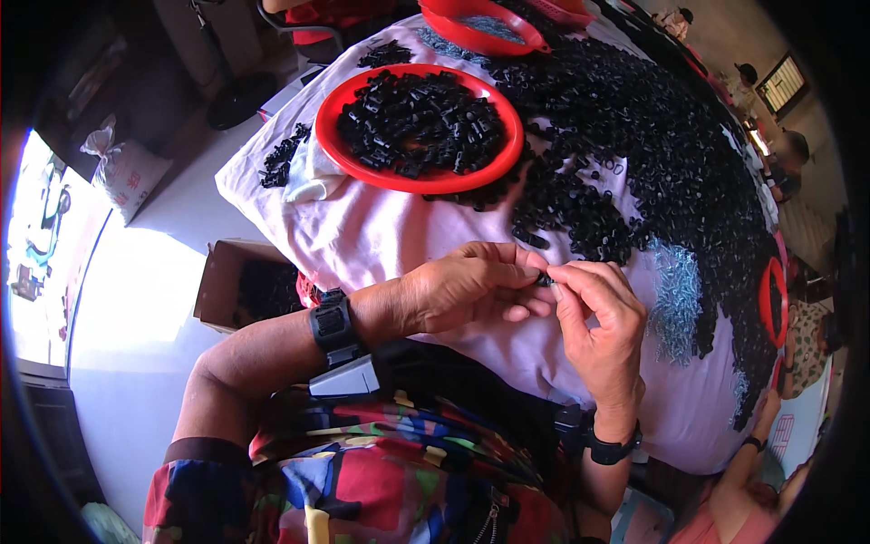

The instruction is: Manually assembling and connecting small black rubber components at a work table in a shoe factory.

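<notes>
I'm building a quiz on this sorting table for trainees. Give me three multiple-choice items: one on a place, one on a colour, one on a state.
1. Where does the cardboard box sit?
A. On the table
B. Below the table edge, at the person's left
C. Inside a tray

2. What colour is the round tray of black parts?
A. Red
B. Blue
C. White

3. How do the left hand and right hand stand?
A. Flat on the cloth
B. Fingertips meeting on a small black part
C. Far apart

Answers: 1 B, it sits low beside the cloth's edge; 2 A, its rim is red; 3 B, both pinch the piece between them.
</notes>
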A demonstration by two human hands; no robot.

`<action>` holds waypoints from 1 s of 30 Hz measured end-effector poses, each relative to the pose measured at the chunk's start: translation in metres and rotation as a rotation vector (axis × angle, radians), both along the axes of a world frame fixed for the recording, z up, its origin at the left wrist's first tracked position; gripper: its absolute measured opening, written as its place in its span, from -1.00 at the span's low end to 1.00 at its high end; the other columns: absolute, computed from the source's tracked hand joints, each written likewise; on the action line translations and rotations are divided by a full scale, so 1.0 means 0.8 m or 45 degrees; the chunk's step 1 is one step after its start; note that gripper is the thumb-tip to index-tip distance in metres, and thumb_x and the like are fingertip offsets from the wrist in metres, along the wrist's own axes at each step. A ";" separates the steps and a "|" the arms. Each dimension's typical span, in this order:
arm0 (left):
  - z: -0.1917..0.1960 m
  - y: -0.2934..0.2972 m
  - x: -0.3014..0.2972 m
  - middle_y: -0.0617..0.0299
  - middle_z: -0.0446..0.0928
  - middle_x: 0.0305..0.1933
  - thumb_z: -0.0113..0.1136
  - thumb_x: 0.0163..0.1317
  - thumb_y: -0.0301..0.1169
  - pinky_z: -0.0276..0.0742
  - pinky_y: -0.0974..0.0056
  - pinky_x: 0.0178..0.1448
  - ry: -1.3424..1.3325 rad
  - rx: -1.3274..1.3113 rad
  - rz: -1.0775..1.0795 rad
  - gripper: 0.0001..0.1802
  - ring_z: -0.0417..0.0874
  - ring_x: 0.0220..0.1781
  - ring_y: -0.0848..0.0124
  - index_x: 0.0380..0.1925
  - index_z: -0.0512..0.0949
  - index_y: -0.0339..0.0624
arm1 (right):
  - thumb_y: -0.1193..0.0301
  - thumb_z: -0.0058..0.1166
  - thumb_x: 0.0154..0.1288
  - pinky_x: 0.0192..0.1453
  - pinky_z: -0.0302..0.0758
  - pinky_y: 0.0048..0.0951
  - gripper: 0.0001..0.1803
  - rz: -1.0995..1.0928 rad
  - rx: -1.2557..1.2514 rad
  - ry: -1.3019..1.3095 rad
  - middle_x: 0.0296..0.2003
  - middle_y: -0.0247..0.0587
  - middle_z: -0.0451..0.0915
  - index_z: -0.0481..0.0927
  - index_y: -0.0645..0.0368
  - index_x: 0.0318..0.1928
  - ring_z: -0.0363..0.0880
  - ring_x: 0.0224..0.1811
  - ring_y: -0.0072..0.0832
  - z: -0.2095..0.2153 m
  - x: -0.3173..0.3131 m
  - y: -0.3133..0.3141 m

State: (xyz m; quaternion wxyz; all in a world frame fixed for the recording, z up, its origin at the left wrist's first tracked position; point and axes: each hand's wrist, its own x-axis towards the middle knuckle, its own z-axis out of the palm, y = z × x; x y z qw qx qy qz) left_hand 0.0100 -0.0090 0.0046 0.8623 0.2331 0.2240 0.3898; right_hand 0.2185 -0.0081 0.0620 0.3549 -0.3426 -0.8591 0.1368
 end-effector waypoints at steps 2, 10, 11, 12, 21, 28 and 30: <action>0.000 -0.001 0.002 0.17 0.67 0.06 0.13 0.56 -0.41 0.69 0.36 0.04 0.034 -0.001 -0.005 -0.74 0.75 0.07 0.32 0.16 0.51 -0.19 | 0.67 0.25 0.27 -0.13 0.63 -0.27 -0.78 -0.020 0.025 0.026 -0.20 -0.15 0.71 0.71 0.24 -0.08 0.68 -0.20 -0.20 -0.001 -0.002 0.000; 0.002 -0.003 0.005 0.19 0.68 0.03 0.13 0.55 -0.39 0.69 0.35 0.04 0.027 -0.053 0.026 -0.76 0.75 0.03 0.35 0.13 0.54 -0.19 | 0.69 0.28 0.23 -0.22 0.62 -0.33 -0.73 -0.001 0.112 0.055 -0.20 -0.18 0.77 0.73 0.22 -0.06 0.68 -0.31 -0.26 -0.005 -0.007 0.000; 0.001 -0.003 0.005 0.19 0.69 0.01 0.14 0.56 -0.36 0.70 0.35 0.04 0.028 -0.054 0.028 -0.76 0.75 0.01 0.38 0.11 0.56 -0.19 | 0.69 0.28 0.23 -0.22 0.62 -0.33 -0.73 0.001 0.113 0.055 -0.20 -0.18 0.77 0.73 0.22 -0.06 0.68 -0.31 -0.26 -0.004 -0.007 0.000; 0.000 -0.003 0.005 0.19 0.69 0.01 0.14 0.56 -0.36 0.70 0.35 0.04 0.028 -0.053 0.030 -0.76 0.75 0.01 0.38 0.11 0.56 -0.19 | 0.70 0.27 0.23 -0.21 0.63 -0.33 -0.71 0.000 0.124 0.020 -0.18 -0.17 0.78 0.74 0.22 -0.04 0.69 -0.30 -0.26 -0.004 -0.007 -0.001; 0.001 -0.003 0.007 0.17 0.68 0.06 0.02 0.61 -0.35 0.68 0.36 0.10 -0.082 -0.132 -0.034 -0.72 0.72 0.09 0.40 0.16 0.57 -0.21 | 0.72 0.22 0.22 -0.12 0.69 -0.31 -0.61 0.073 0.224 -0.047 -0.09 -0.08 0.78 0.73 0.26 0.07 0.73 -0.17 -0.21 -0.001 -0.005 0.002; -0.009 -0.001 0.001 0.29 0.69 -0.05 0.07 0.60 -0.31 0.62 0.42 -0.02 -0.156 -0.040 -0.037 -0.75 0.68 -0.05 0.51 0.09 0.60 -0.17 | 0.75 0.22 0.20 -0.06 0.71 -0.29 -0.56 0.099 0.300 -0.001 -0.07 -0.07 0.78 0.71 0.27 0.11 0.75 -0.09 -0.18 0.000 -0.007 0.003; -0.008 -0.001 0.001 0.32 0.68 -0.07 0.08 0.60 -0.30 0.58 0.45 -0.07 -0.212 -0.023 -0.043 -0.76 0.66 -0.11 0.55 0.06 0.61 -0.17 | 0.75 0.22 0.21 -0.05 0.71 -0.29 -0.56 0.103 0.279 -0.010 -0.07 -0.08 0.78 0.71 0.27 0.11 0.76 -0.07 -0.18 0.000 -0.008 0.002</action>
